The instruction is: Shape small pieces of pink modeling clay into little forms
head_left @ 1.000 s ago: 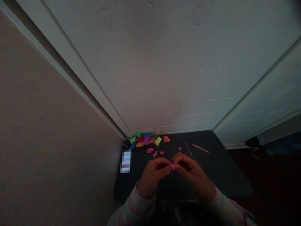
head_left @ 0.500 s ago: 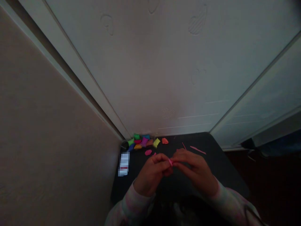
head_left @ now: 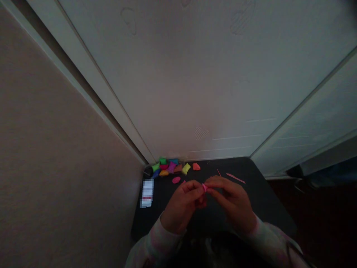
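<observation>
Between my two hands is a small piece of pink modelling clay (head_left: pixel 205 187), held over the dark table. My left hand (head_left: pixel 182 203) pinches it from the left with thumb and forefinger. From the right, the thumb and fingertips of my right hand (head_left: pixel 232 197) close on the same piece. Its exact shape is partly covered by the fingertips. Just beyond my left hand lies a flat pink clay lump (head_left: pixel 176 180), with a smaller pink bit (head_left: pixel 183 182) half hidden behind the fingers. Past my right hand lie a thin pink stick (head_left: pixel 219 172) and a longer pink modelling tool (head_left: pixel 235 178).
Several coloured clay packets (head_left: pixel 164 167) are heaped at the table's back left, beside a yellow packet (head_left: pixel 186 168) and an orange lump (head_left: pixel 196 166). A blurred white packet (head_left: pixel 147 193) lies at the left edge. The dark table (head_left: pixel 267 208) meets a white panel (head_left: pixel 178 93) behind.
Both hands still hold the pink clay, with fingers shifted slightly around it and the piece a little higher and further right. The whole view has moved slightly.
</observation>
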`<state>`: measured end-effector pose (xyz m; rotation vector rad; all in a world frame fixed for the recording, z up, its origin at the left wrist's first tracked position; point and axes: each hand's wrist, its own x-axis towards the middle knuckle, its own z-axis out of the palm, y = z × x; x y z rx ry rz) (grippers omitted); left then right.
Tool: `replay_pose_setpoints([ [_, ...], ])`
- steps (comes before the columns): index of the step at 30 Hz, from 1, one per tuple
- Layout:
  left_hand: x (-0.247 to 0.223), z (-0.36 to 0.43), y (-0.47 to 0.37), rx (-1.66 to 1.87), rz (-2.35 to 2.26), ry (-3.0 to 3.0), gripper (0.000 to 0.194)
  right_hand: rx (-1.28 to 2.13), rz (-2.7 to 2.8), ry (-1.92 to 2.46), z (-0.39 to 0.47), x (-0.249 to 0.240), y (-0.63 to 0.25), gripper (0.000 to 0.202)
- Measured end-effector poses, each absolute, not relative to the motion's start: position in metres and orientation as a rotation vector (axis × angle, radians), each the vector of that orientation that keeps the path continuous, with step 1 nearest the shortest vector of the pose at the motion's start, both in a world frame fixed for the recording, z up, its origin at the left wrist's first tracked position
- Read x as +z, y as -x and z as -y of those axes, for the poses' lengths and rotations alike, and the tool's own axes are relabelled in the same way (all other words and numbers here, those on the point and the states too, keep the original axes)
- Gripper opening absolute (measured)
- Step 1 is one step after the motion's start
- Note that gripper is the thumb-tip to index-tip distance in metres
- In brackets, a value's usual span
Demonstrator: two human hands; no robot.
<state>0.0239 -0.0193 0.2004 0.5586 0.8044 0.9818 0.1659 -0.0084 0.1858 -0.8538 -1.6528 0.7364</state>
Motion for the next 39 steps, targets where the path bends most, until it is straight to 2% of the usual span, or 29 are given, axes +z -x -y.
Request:
replay_pose_setpoints([
  [6, 0.204, 0.018, -0.023, 1.085, -0.882, -0.583, 0.016, 0.649, 1.634, 0.844, 0.006, 0.183, -0.162, 0.015],
  [13, 0.203, 0.019, -0.026, 1.135, -0.932, -0.604, 0.017, 0.606, 1.613, 0.861, 0.008, 0.180, -0.158, 0.020],
  [20, 0.204, 0.022, -0.027, 1.136, -0.900, -0.589, 0.018, 0.637, 1.575, 0.884, 0.012, 0.178, -0.153, 0.015],
  [29, 0.207, 0.019, -0.024, 1.158, -0.935, -0.673, 0.013, 0.814, 1.567, 0.854, 0.013, 0.179, -0.157, 0.015],
  [39, 0.205, 0.018, -0.012, 1.118, -1.052, -0.863, 0.009, 1.169, 1.567, 0.831, 0.004, 0.195, -0.166, 0.004],
])
